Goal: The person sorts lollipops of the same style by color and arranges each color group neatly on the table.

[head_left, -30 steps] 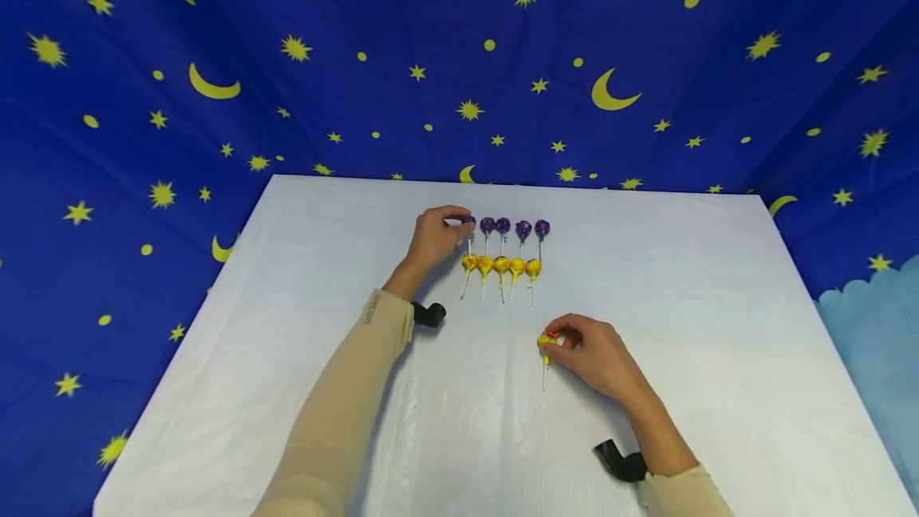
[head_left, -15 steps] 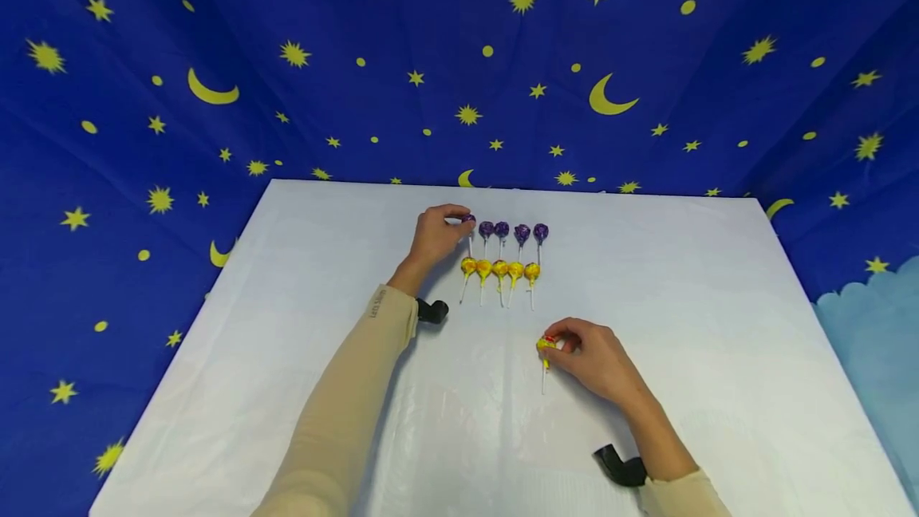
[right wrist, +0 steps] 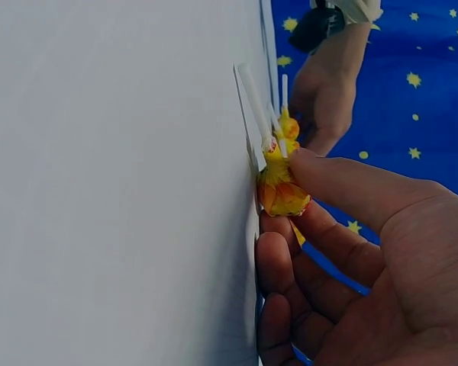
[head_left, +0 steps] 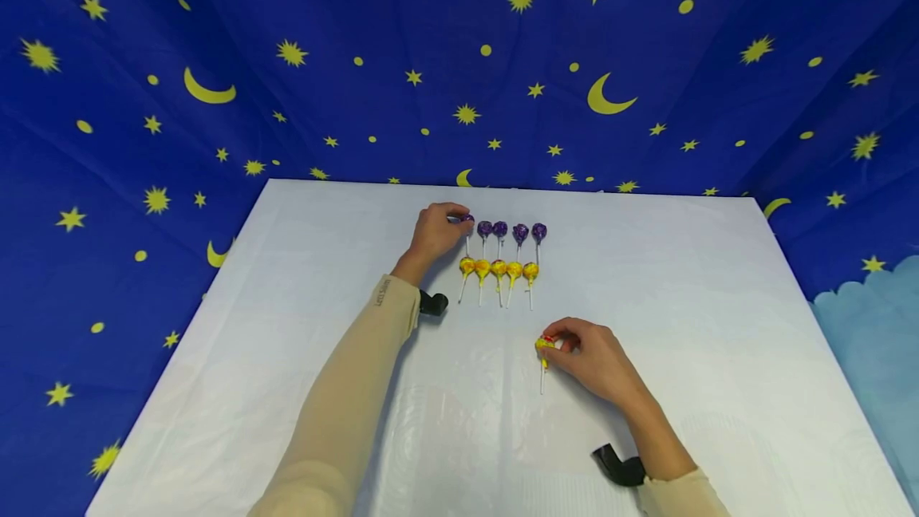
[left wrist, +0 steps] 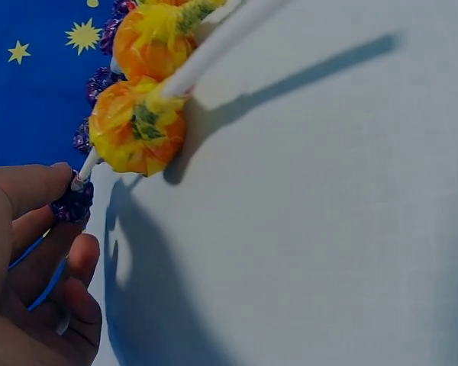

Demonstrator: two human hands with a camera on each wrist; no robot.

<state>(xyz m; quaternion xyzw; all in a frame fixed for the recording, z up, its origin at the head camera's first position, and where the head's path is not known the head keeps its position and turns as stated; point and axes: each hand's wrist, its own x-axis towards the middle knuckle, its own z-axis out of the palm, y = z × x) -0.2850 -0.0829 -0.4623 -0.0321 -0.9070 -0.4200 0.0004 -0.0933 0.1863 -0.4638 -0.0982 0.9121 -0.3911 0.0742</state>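
My left hand [head_left: 436, 231] pinches the head of a purple-wrapped lollipop [left wrist: 73, 203] between thumb and fingers, at the left end of the purple row. Its white stick points toward me. Several more purple lollipops [head_left: 520, 234] lie to its right. Just in front, a row of yellow lollipops [head_left: 498, 268] lies with sticks toward me. Nearer me and to the right, my right hand [head_left: 590, 356] pinches the head of a yellow lollipop [right wrist: 281, 191] with a bit of red on its wrapper. The stick of this one also points toward me, close over the table.
A white-covered table [head_left: 682, 278] carries everything. Behind and beside it hangs a blue cloth [head_left: 402, 38] with yellow stars and moons. A black wrist camera [head_left: 434, 304] sits by the left cuff, another black camera [head_left: 617, 466] by the right.
Both hands keep their grip on the same lollipops and stay in nearly the same places. The head view has shifted very slightly.
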